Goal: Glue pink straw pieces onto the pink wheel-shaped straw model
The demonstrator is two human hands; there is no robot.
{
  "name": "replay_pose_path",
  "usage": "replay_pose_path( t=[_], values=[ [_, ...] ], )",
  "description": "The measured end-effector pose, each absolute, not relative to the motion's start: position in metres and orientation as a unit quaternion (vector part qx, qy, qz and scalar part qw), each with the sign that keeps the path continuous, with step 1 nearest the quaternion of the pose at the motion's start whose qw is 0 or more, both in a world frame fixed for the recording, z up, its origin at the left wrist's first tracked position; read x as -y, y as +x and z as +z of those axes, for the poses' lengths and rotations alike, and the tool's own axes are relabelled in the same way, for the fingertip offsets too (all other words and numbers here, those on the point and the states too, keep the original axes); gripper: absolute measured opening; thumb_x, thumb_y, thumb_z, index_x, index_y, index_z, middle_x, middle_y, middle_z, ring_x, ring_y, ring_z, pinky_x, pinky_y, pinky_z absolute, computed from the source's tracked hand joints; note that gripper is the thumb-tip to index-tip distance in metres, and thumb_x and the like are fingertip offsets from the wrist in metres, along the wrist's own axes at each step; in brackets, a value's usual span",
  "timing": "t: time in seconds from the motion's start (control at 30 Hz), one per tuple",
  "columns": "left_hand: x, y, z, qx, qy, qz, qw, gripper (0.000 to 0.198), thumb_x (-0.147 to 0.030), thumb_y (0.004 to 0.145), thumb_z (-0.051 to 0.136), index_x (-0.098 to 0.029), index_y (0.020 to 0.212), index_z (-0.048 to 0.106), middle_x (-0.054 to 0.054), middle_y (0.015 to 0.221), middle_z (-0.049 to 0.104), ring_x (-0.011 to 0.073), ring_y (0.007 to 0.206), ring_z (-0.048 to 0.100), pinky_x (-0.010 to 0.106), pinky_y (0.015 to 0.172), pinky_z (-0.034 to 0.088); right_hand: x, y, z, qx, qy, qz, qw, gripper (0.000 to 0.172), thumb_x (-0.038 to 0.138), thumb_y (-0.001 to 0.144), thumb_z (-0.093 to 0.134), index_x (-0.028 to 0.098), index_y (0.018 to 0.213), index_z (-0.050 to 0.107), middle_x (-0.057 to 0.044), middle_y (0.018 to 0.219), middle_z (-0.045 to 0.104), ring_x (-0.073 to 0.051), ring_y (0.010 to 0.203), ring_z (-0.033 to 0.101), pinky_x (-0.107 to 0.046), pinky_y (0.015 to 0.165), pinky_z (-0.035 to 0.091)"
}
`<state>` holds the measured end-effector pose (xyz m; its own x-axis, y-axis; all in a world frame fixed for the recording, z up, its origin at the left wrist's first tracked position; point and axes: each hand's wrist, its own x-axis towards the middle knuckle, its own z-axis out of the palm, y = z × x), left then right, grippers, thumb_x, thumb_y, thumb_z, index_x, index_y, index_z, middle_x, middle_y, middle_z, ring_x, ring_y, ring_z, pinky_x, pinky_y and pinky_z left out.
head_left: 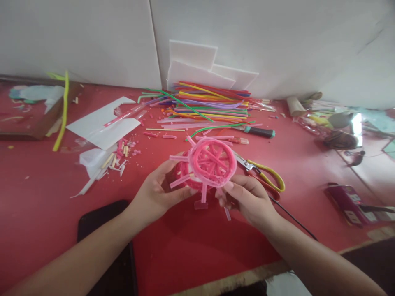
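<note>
Both hands hold up a pink craft model [212, 162], a round wheel-like piece with crossed spokes and short pale pink straws sticking out around its edge. My left hand [162, 185] grips the darker pink body behind the wheel, with its thumb pressed underneath. Most of that body is hidden by the wheel. My right hand [247, 195] pinches the lower right edge of the wheel between thumb and fingers, close to a straw pointing down. Right behind this hand lie scissors [262, 172] with yellow and red handles.
Bundled coloured straws [212, 102] lie at the back below white foam boards [193, 57]. A black-handled tool [261, 132] rests before them. White paper [105, 123] and cut scraps [119, 158] are at left, a black phone-like slab [114, 259] nearer me. A purple power strip [344, 201] sits right.
</note>
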<state>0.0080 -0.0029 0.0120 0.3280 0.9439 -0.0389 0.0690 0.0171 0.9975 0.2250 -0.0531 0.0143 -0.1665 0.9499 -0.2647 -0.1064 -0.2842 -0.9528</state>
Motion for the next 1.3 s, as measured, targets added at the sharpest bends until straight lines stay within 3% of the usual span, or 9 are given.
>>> replay_pose_path(
  t=[0.33,0.47,0.6,0.67,0.8,0.97,1.17,1.23,1.3],
  values=[
    [0.006,0.006,0.005,-0.355,0.471,0.367,0.72,0.043,-0.037,0.077,0.085,-0.028,0.118,0.072,0.008,0.134,0.071,0.0327,0.128,0.064,0.047,0.1,0.06,0.05,0.217,0.011,0.483,-0.519,0.505,0.493,0.023,0.042,0.086,0.074,0.024,0.095,0.063,0.002,0.071,0.06,-0.012,0.06,0.056,-0.025,0.055,0.048],
    [0.007,0.005,0.002,-0.34,0.434,0.35,0.758,0.033,-0.042,0.08,0.082,-0.028,0.11,0.076,0.009,0.13,0.073,0.0307,0.109,0.074,0.045,0.089,0.065,0.051,0.218,0.014,0.566,-0.539,0.437,0.445,0.015,0.037,0.088,0.069,0.022,0.087,0.069,-0.002,0.069,0.066,-0.015,0.062,0.06,-0.028,0.058,0.051],
    [0.01,0.003,0.004,-0.328,0.436,0.341,0.765,0.028,-0.031,0.083,0.079,-0.03,0.111,0.073,0.005,0.108,0.079,0.0257,0.093,0.078,0.038,0.08,0.067,0.052,0.218,0.018,0.61,-0.556,0.359,0.436,0.012,0.031,0.088,0.068,0.021,0.081,0.071,-0.001,0.066,0.069,-0.014,0.057,0.061,-0.026,0.053,0.048],
    [0.012,0.003,0.006,-0.326,0.473,0.339,0.745,0.034,-0.024,0.082,0.078,-0.03,0.114,0.07,0.005,0.106,0.079,0.0264,0.099,0.077,0.038,0.083,0.065,0.052,0.218,0.019,0.624,-0.557,0.332,0.435,0.013,0.03,0.088,0.068,0.021,0.079,0.07,-0.001,0.063,0.068,-0.014,0.055,0.06,-0.025,0.05,0.046],
    [0.014,0.003,0.009,-0.321,0.551,0.335,0.694,0.059,-0.021,0.075,0.084,-0.03,0.129,0.06,0.009,0.13,0.072,0.0295,0.121,0.069,0.043,0.101,0.058,0.053,0.219,0.021,0.69,-0.515,0.265,0.434,0.013,0.025,0.09,0.068,0.021,0.078,0.069,0.0,0.064,0.068,-0.013,0.054,0.06,-0.025,0.051,0.047],
    [0.01,0.005,0.013,-0.365,0.581,0.323,0.652,0.071,-0.026,0.063,0.092,-0.025,0.126,0.06,0.01,0.128,0.073,0.0324,0.122,0.068,0.047,0.104,0.055,0.055,0.216,0.021,0.768,-0.429,0.191,0.436,0.007,0.019,0.092,0.067,0.021,0.093,0.073,-0.007,0.086,0.075,-0.019,0.073,0.071,-0.029,0.066,0.058],
    [0.01,0.003,0.015,-0.415,0.475,0.354,0.69,0.049,-0.029,0.069,0.09,-0.023,0.113,0.069,0.006,0.109,0.081,0.0285,0.107,0.076,0.037,0.094,0.062,0.051,0.229,0.019,0.788,-0.432,0.121,0.422,0.023,0.01,0.091,0.059,0.022,0.108,0.067,-0.006,0.096,0.074,-0.02,0.087,0.072,-0.033,0.077,0.061],
    [0.01,0.002,0.01,-0.425,0.45,0.374,0.69,0.04,-0.033,0.072,0.089,-0.023,0.107,0.072,0.006,0.108,0.081,0.0277,0.106,0.076,0.035,0.093,0.062,0.048,0.245,0.02,0.797,-0.482,0.094,0.352,0.029,0.007,0.086,0.054,0.023,0.107,0.066,-0.008,0.102,0.073,-0.024,0.097,0.071,-0.039,0.085,0.059],
    [0.009,0.002,0.006,-0.431,0.446,0.405,0.672,0.036,-0.034,0.074,0.088,-0.024,0.106,0.073,0.005,0.111,0.081,0.0274,0.11,0.075,0.035,0.096,0.061,0.045,0.264,0.022,0.803,-0.545,0.077,0.23,0.047,0.007,0.079,0.053,0.02,0.124,0.06,-0.013,0.12,0.068,-0.031,0.113,0.066,-0.049,0.095,0.055]
  ],
)
